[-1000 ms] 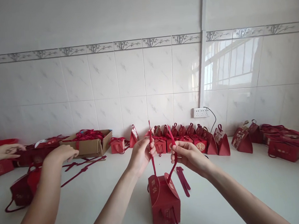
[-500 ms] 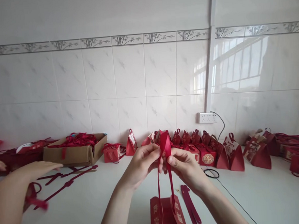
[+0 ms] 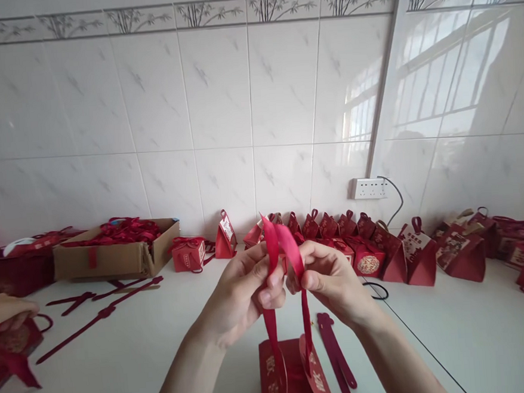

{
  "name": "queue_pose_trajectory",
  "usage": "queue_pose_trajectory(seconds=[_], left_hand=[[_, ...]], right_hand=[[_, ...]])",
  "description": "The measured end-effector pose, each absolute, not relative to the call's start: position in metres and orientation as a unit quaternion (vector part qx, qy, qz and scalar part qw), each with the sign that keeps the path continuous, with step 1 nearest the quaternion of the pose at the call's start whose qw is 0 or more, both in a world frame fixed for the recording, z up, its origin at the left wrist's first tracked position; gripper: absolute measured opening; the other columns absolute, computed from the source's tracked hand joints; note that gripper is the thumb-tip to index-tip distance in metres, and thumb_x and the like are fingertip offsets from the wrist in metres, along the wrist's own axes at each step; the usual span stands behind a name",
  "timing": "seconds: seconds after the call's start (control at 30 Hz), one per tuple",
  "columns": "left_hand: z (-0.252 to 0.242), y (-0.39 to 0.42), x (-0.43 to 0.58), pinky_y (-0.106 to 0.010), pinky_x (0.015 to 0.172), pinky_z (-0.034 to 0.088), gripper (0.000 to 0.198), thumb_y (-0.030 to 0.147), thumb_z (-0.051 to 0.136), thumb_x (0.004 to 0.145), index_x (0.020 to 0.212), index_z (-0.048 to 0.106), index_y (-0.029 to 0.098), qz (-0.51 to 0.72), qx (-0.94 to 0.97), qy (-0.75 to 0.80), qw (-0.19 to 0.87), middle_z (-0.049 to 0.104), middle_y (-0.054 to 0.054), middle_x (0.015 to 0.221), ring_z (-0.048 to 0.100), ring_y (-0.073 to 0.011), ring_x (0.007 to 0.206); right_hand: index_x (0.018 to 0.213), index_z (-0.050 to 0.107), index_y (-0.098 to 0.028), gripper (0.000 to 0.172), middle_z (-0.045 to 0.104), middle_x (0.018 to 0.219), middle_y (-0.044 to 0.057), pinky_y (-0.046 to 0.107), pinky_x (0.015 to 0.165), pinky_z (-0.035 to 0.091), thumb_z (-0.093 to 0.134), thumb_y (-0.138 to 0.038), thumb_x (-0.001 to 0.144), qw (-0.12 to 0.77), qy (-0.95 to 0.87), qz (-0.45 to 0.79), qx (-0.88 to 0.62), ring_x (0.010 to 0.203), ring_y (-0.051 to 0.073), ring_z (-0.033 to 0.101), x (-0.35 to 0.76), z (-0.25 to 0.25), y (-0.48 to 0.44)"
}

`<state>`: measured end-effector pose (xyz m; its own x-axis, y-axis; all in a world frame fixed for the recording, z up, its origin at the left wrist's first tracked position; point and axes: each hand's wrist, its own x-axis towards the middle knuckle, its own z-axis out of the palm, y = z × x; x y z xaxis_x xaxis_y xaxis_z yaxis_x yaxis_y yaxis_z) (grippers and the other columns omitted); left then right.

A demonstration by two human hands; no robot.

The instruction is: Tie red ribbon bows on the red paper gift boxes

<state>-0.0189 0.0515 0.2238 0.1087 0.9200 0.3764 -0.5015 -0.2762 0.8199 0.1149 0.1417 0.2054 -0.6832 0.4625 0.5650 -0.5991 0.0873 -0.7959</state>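
Observation:
A red ribbon (image 3: 270, 333) runs up from both sides of a red gift box (image 3: 295, 374) with gold characters, which stands on the table in front of me. My left hand (image 3: 250, 281) pinches one length of the ribbon. My right hand (image 3: 326, 279) pinches the other length, close beside the left. Above the fingers the ribbon rises in a loose pointed loop. The box's flaps stand up, and its lower part is cut off by the frame. Dark red felt strips (image 3: 336, 356) lie to the right of the box.
A cardboard box (image 3: 105, 261) full of red ribbons stands at the back left. Finished-looking red boxes (image 3: 421, 257) line the wall. A black ring (image 3: 376, 290) lies on the right. At the left edge, a co-worker's hand (image 3: 10, 311) touches another red box (image 3: 18, 342).
My hands have shifted on the ribbon, and its loop is wider and looser above the fingers. The view has tilted down. The co-worker's hand has drawn back to the left, onto a box.

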Motion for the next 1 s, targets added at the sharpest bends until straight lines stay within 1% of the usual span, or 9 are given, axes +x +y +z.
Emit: queue_pose_trajectory(seconds=[0.1,0.2,0.33,0.47,0.63,0.73,0.83,0.9,1.0], left_hand=[[0.223,0.053,-0.011,-0.014,0.043,0.026,0.024,0.025,0.063,0.084,0.064,0.057,0.012,0.630,0.465,0.196,0.591,0.042,0.005,0.058,0.025,-0.0001,0.043],[0.223,0.053,-0.006,-0.014,0.043,0.026,0.026,0.023,0.060,0.086,0.063,0.056,0.011,0.635,0.449,0.210,0.593,0.041,0.005,0.059,0.025,-0.0001,0.044],[0.224,0.051,-0.005,-0.013,0.046,0.030,0.024,0.031,0.061,0.085,0.071,0.062,0.011,0.666,0.426,0.232,0.567,0.042,0.004,0.063,0.029,-0.0011,0.049],[0.223,0.048,-0.005,-0.014,0.051,0.034,0.025,0.032,0.075,0.071,0.086,0.066,0.013,0.663,0.470,0.252,0.525,0.046,0.003,0.068,0.037,-0.0033,0.057],[0.222,0.046,-0.004,-0.016,0.052,0.033,0.013,0.027,0.072,0.076,0.078,0.063,0.018,0.661,0.505,0.294,0.472,0.048,0.004,0.064,0.038,-0.0025,0.054],[0.221,0.045,-0.004,-0.019,0.066,0.041,0.015,0.032,0.072,0.076,0.076,0.064,0.019,0.665,0.515,0.327,0.430,0.056,0.001,0.079,0.050,-0.0070,0.072],[0.223,0.045,-0.006,-0.025,0.083,0.042,0.016,0.034,0.073,0.075,0.075,0.065,0.019,0.675,0.523,0.350,0.384,0.059,-0.001,0.095,0.053,-0.0144,0.097],[0.224,0.045,-0.007,-0.026,0.084,0.042,0.015,0.034,0.072,0.076,0.077,0.066,0.020,0.673,0.536,0.348,0.373,0.060,-0.001,0.091,0.055,-0.0152,0.095],[0.224,0.046,-0.008,-0.027,0.081,0.044,0.014,0.034,0.069,0.078,0.081,0.065,0.021,0.663,0.550,0.344,0.375,0.062,0.000,0.086,0.057,-0.0142,0.088]], right_hand=[[0.082,0.069,-0.020,0.024,0.063,0.067,-0.001,0.026,0.060,0.047,0.081,-0.034,0.066,0.385,-0.627,0.674,0.064,0.058,0.010,0.056,0.119,0.210,0.136],[0.074,0.068,-0.020,0.017,0.066,0.070,0.000,0.029,0.064,0.052,0.079,-0.032,0.069,0.391,-0.636,0.662,0.075,0.064,0.013,0.062,0.123,0.214,0.130],[0.073,0.069,-0.022,0.015,0.068,0.075,0.002,0.033,0.062,0.056,0.076,-0.035,0.073,0.393,-0.634,0.662,0.073,0.068,0.017,0.066,0.124,0.218,0.124],[0.072,0.070,-0.022,0.010,0.066,0.070,0.000,0.028,0.062,0.056,0.076,-0.030,0.074,0.418,-0.634,0.648,0.056,0.065,0.014,0.065,0.123,0.219,0.121],[0.072,0.068,-0.021,0.010,0.066,0.064,-0.001,0.031,0.061,0.056,0.073,-0.028,0.076,0.427,-0.633,0.644,0.049,0.059,0.014,0.064,0.123,0.219,0.121],[0.071,0.068,-0.021,0.011,0.065,0.063,-0.002,0.029,0.062,0.054,0.074,-0.028,0.075,0.442,-0.648,0.620,0.025,0.059,0.013,0.062,0.124,0.219,0.121],[0.067,0.067,-0.021,0.016,0.064,0.068,-0.001,0.026,0.064,0.053,0.079,-0.030,0.069,0.474,-0.658,0.585,-0.011,0.065,0.012,0.060,0.124,0.218,0.121],[0.068,0.066,-0.021,0.018,0.064,0.070,0.000,0.026,0.064,0.053,0.081,-0.032,0.066,0.483,-0.658,0.577,-0.024,0.068,0.013,0.059,0.124,0.219,0.121],[0.083,0.067,-0.023,0.023,0.063,0.069,0.000,0.027,0.063,0.052,0.080,-0.032,0.066,0.482,-0.655,0.582,-0.029,0.065,0.013,0.058,0.124,0.220,0.119]])
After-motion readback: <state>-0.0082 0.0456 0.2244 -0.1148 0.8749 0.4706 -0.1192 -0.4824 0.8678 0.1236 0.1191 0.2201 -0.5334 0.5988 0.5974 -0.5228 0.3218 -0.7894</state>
